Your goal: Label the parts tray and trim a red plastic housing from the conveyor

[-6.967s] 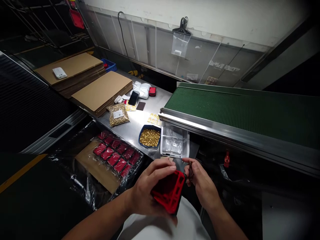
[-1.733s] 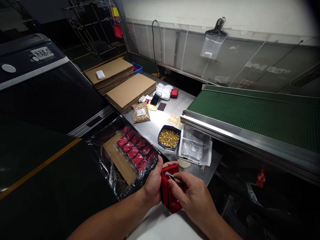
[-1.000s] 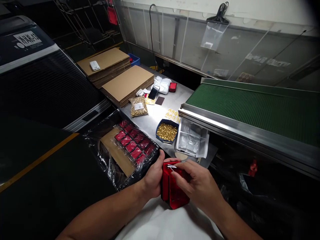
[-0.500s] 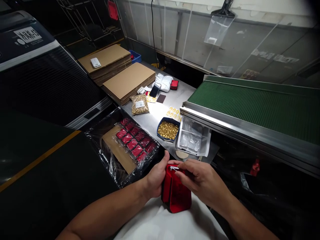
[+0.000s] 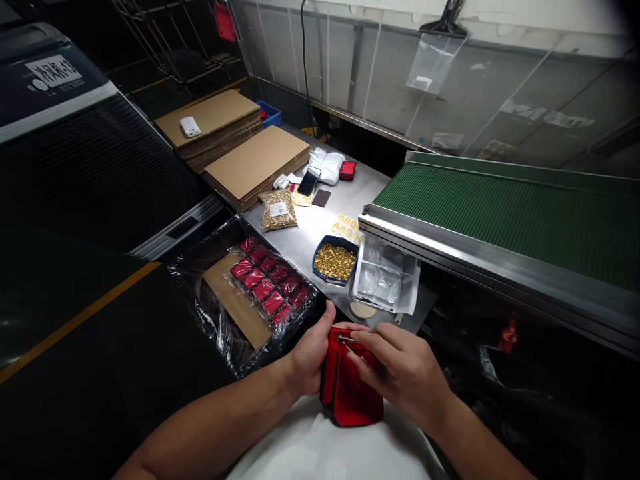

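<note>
In my lap, against white cloth, lies a red box [image 5: 359, 397] with dark edges, its red inner face turned up. My left hand [image 5: 310, 357] grips its left side, thumb pointing up and the other fingers mostly hidden behind it. Over the box's upper right part, my right hand [image 5: 400, 370] pinches slim silver tweezers [image 5: 346, 340]. Their thin tips point left, at the upper edge of the red interior. Whether anything sits between the tips is too small to tell.
Ahead stands a dark blue tray [image 5: 334, 261] of small gold pieces, beside a white bin [image 5: 383, 283] with clear bags. To the left, a plastic-lined carton [image 5: 233, 303] holds several red boxes. A green conveyor [image 5: 475, 213] juts in from the right; cardboard stacks [image 5: 257, 163] stand behind.
The tweezers' tips have spread apart and the fingers of my right hand have loosened slightly. The red box has shifted a little left. My left hand keeps its hold.
</note>
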`<state>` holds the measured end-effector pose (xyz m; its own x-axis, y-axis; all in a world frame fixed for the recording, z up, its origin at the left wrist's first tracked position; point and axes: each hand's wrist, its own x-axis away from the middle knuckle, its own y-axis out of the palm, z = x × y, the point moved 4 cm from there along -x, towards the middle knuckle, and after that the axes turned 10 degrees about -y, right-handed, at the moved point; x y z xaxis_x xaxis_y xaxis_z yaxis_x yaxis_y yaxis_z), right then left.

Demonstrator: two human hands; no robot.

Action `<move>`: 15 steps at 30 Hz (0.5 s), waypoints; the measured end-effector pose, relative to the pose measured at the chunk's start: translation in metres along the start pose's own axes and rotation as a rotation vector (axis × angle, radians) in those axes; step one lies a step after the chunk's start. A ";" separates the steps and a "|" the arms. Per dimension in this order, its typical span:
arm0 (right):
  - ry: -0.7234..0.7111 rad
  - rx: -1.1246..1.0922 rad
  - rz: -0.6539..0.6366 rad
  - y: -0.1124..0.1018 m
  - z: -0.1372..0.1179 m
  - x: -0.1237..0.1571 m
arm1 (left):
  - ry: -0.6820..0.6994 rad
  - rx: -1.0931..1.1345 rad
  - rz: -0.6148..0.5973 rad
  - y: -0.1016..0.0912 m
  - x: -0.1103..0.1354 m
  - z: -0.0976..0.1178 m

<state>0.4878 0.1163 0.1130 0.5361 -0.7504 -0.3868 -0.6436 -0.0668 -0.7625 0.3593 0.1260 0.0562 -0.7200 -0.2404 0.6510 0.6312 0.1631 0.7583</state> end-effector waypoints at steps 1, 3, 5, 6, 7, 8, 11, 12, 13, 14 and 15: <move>-0.008 0.010 0.000 0.001 0.000 0.000 | -0.002 -0.002 -0.010 0.001 0.000 0.000; -0.024 0.025 0.001 0.002 0.000 0.000 | -0.003 -0.006 -0.023 0.002 0.000 0.000; -0.042 0.040 -0.003 0.002 0.000 -0.001 | -0.003 -0.009 -0.034 0.002 0.000 0.000; -0.056 0.049 -0.003 0.002 -0.001 -0.001 | -0.002 -0.007 -0.040 0.002 0.000 0.000; -0.073 0.059 0.000 0.001 -0.001 -0.002 | -0.001 -0.002 -0.048 0.002 0.000 -0.001; -0.090 0.067 0.005 0.001 -0.002 -0.002 | -0.002 0.004 -0.056 0.002 -0.001 -0.001; -0.141 0.058 0.024 -0.001 -0.004 -0.002 | -0.008 0.022 -0.075 0.001 -0.001 -0.001; -0.145 0.047 0.032 -0.001 -0.004 -0.001 | -0.009 0.025 -0.080 0.002 -0.001 -0.001; -0.130 0.036 0.039 -0.002 -0.003 0.000 | -0.013 0.027 -0.087 0.002 -0.001 -0.001; -0.100 0.022 0.044 -0.003 -0.002 0.002 | -0.022 0.030 -0.096 0.003 -0.001 -0.002; -0.059 0.009 0.045 -0.004 0.000 0.004 | -0.033 0.033 -0.107 0.004 -0.001 -0.003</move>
<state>0.4926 0.1132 0.1144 0.5380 -0.7126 -0.4502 -0.6629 -0.0278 -0.7482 0.3634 0.1243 0.0579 -0.7923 -0.2261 0.5667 0.5410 0.1693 0.8238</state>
